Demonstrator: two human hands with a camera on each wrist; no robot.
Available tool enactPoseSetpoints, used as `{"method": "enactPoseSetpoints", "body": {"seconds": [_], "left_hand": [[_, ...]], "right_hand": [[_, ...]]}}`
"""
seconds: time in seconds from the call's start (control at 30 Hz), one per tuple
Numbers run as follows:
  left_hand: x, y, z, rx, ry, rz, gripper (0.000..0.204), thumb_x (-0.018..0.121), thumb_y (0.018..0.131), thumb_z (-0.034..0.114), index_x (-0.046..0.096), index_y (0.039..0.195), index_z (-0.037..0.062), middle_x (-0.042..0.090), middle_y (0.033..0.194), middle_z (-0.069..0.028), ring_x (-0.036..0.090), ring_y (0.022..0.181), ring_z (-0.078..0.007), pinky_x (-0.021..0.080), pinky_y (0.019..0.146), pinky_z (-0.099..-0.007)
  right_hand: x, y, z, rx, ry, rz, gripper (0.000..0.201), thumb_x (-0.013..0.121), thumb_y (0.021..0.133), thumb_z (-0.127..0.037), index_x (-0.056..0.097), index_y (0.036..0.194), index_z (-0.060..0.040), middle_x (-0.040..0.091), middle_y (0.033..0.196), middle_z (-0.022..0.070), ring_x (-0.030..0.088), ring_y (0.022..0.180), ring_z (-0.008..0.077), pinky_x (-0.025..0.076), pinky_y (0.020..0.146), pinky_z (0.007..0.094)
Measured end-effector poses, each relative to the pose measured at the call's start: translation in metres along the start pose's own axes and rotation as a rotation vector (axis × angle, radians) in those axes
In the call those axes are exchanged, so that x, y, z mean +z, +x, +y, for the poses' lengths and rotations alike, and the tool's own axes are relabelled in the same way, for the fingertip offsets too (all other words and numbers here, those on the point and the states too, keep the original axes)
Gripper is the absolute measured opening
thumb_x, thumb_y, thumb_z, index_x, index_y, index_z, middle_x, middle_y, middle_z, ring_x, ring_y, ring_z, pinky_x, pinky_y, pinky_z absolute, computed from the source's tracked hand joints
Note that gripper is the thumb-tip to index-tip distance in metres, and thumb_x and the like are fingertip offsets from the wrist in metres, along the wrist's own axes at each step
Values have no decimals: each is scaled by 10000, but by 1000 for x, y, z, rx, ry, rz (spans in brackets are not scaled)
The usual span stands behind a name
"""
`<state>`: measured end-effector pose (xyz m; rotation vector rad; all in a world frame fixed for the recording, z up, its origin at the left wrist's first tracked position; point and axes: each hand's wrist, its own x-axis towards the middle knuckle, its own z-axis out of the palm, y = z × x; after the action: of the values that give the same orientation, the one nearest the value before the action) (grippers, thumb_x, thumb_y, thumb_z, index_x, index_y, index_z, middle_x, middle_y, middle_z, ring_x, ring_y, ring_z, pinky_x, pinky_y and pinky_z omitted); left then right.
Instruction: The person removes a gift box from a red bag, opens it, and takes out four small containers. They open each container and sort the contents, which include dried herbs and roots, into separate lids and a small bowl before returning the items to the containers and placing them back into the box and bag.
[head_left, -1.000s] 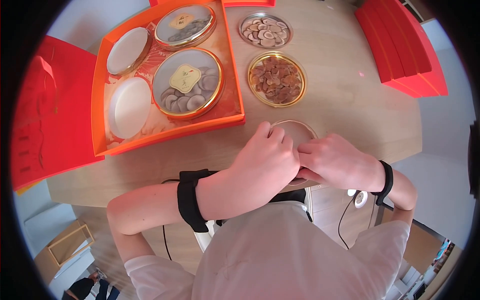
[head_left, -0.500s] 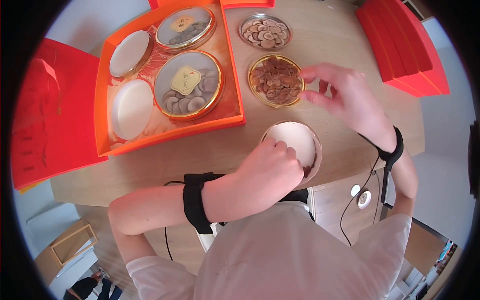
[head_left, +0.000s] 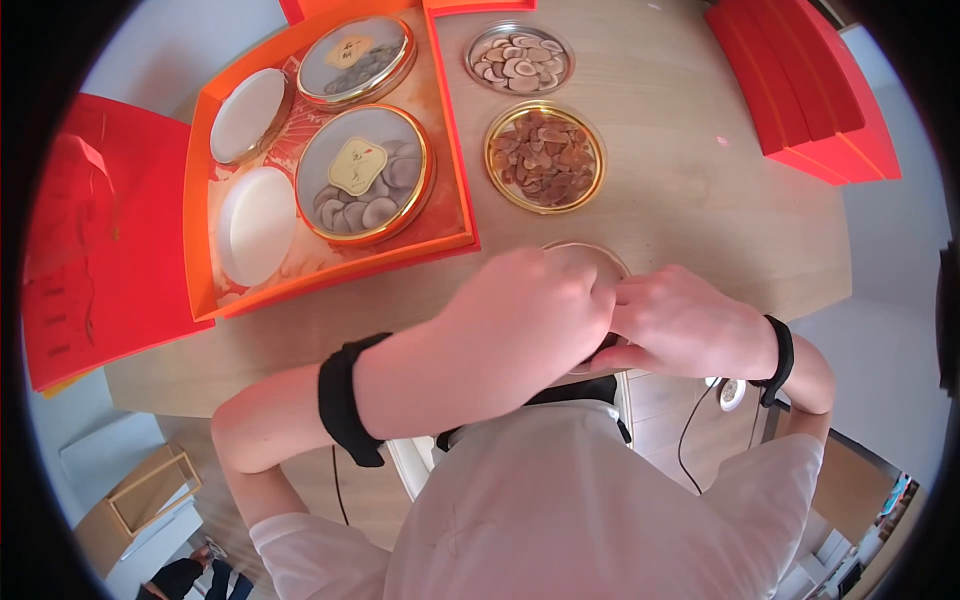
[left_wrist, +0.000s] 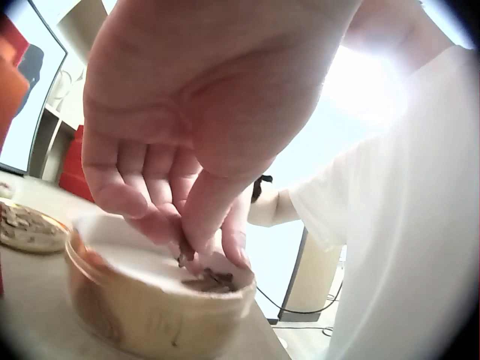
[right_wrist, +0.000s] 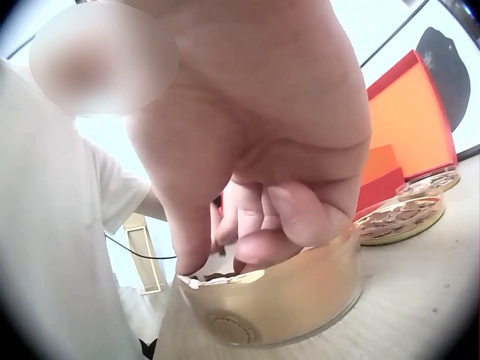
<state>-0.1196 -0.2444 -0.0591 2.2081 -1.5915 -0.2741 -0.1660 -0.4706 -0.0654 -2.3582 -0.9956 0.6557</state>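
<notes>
My left hand (head_left: 540, 310) reaches over a round, gold-walled tub (left_wrist: 157, 315) with a white inside, close to the table's front edge. Its thumb and forefinger pinch a small brown dried slice (left_wrist: 184, 249) just above the rim. A few dark brown slices (left_wrist: 217, 280) lie along the tub's inner edge below. Opposite, my right hand (head_left: 685, 320) has its thumb at the rim and its bent fingers over the tub's mouth; I cannot tell whether it holds a slice. Beyond the tub, a gold-rimmed dish (head_left: 494, 192) holds reddish-brown dried slices (head_left: 545, 158).
A silver-rimmed dish (head_left: 470, 75) of pale slices stands farther back. At left, an orange box (head_left: 330, 277) contains two lidded tins (head_left: 362, 165) and two white round recesses (head_left: 257, 227). A red bag (head_left: 120, 240) lies beside it; red boxes (head_left: 800, 90) stand at back right.
My right hand left the tub for the brown-slice dish and has come back to the tub's rim. My left hand stayed over the tub, its wrist now turned and raised somewhat.
</notes>
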Motion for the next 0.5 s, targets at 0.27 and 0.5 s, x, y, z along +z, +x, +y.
{"method": "enactPoseSetpoints", "body": {"seconds": [0.27, 0.5], "left_hand": [[-6, 18, -21, -165, 334, 234, 158, 693, 734, 49, 601, 861, 27, 584, 838, -99, 630, 846, -277, 548, 726, -389], [11, -7, -16, -117, 383, -36, 219, 713, 674, 41, 602, 862, 31, 592, 830, -69, 626, 853, -234, 540, 733, -324]], "right_hand": [[-3, 5, -5, 14, -99, -42, 221, 710, 923, -215, 606, 958, -24, 635, 799, 135, 641, 727, 343, 514, 629, 450], [0, 14, -5, -73, -119, -73, 236, 705, 903, -189, 573, 1009, -24, 611, 867, 116, 645, 742, 324, 515, 619, 425]]}}
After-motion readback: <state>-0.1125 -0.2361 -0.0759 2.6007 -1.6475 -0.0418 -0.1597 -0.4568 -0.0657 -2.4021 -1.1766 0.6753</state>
